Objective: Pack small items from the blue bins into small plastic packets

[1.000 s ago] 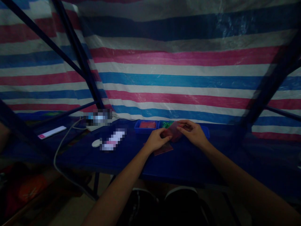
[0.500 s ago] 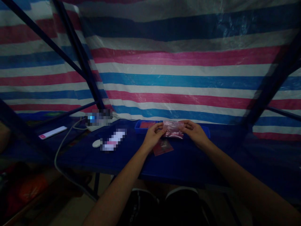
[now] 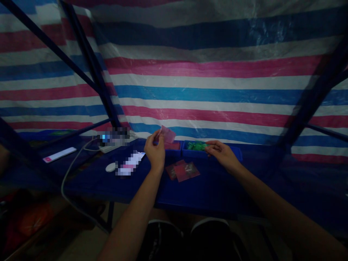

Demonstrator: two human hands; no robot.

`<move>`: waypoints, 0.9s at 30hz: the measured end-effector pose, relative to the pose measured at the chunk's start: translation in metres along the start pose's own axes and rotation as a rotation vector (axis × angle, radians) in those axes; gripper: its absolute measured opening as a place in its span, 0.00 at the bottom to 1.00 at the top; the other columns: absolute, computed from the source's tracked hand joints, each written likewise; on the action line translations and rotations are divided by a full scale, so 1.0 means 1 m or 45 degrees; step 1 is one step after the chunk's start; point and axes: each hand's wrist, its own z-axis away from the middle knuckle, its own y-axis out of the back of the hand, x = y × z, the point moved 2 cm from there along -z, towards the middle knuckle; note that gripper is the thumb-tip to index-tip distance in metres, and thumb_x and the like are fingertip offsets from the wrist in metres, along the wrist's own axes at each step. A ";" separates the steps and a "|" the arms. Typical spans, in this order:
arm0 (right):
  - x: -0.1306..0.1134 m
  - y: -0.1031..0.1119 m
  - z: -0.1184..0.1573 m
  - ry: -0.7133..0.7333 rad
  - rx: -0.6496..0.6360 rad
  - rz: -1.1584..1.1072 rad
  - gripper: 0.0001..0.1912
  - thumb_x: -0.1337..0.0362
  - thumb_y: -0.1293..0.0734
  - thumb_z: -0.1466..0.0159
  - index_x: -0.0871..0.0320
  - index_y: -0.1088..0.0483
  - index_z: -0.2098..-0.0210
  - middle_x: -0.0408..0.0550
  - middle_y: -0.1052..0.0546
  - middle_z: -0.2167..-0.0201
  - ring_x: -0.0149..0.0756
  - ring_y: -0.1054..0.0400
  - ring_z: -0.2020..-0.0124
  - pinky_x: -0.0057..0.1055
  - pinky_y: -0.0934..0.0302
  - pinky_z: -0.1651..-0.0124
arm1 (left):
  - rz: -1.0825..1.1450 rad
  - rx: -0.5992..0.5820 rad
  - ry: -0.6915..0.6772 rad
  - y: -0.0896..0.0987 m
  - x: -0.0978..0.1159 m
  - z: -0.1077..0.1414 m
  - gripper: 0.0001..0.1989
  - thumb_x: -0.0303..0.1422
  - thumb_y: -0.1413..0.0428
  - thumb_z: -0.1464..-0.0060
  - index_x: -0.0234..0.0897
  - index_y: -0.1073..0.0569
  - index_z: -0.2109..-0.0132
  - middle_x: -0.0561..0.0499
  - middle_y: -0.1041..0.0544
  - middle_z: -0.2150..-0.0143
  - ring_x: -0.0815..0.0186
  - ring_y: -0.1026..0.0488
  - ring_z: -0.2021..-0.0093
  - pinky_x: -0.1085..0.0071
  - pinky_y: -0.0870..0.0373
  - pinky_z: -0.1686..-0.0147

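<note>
My left hand (image 3: 155,150) pinches a translucent pink bag (image 3: 168,135) by its left edge, holding it up over the left blue tray (image 3: 174,152), where reddish-pink sheets (image 3: 172,145) lie. My right hand (image 3: 220,154) is at the right blue tray (image 3: 236,149), its fingertips at the right side of the green pieces (image 3: 196,145) inside. Its fingers are bent together, and whatever is between them is too small to make out. Two flat pinkish bags (image 3: 187,171) overlap on the blue table in front of the trays.
On the blue table (image 3: 212,192) to the left lie a blurred phone (image 3: 131,164), a round white object (image 3: 111,167) and a white power strip (image 3: 107,146) with a cable. Another phone (image 3: 59,154) lies farther left. Blue metal posts (image 3: 89,61) stand before a striped sheet (image 3: 206,94).
My hands have moved apart. The left hand has carried the pink bag left and up; the right hand has let go of it and moved to the green pieces, now uncovered.
</note>
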 end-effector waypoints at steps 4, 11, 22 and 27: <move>0.001 -0.001 0.000 -0.018 -0.043 0.021 0.23 0.51 0.25 0.40 0.56 0.27 0.51 0.47 0.20 0.64 0.36 0.26 0.64 0.35 0.31 0.57 | -0.506 -0.101 -0.260 0.005 0.002 -0.019 0.14 0.37 0.45 0.35 0.43 0.20 0.46 0.45 0.22 0.51 0.56 0.26 0.48 0.58 0.31 0.44; 0.004 -0.001 0.000 -0.026 -0.076 0.030 0.22 0.51 0.25 0.40 0.56 0.27 0.53 0.46 0.21 0.66 0.35 0.26 0.65 0.34 0.30 0.61 | -0.945 -0.772 -0.254 -0.025 -0.022 0.011 0.15 0.36 0.46 0.35 0.42 0.21 0.46 0.43 0.21 0.49 0.54 0.26 0.49 0.57 0.33 0.45; 0.005 -0.003 0.001 -0.014 -0.142 0.101 0.20 0.51 0.27 0.38 0.56 0.26 0.53 0.47 0.21 0.66 0.36 0.25 0.66 0.35 0.30 0.61 | -0.950 -0.959 -0.325 -0.018 -0.035 0.017 0.20 0.39 0.55 0.31 0.48 0.25 0.39 0.47 0.25 0.40 0.53 0.33 0.38 0.47 0.47 0.33; 0.003 -0.006 0.005 0.013 -0.184 0.194 0.19 0.51 0.29 0.37 0.56 0.27 0.52 0.47 0.21 0.65 0.37 0.25 0.65 0.35 0.30 0.60 | -0.946 -0.953 -0.356 -0.012 -0.033 0.015 0.22 0.29 0.51 0.36 0.54 0.25 0.40 0.51 0.26 0.38 0.53 0.38 0.36 0.45 0.53 0.32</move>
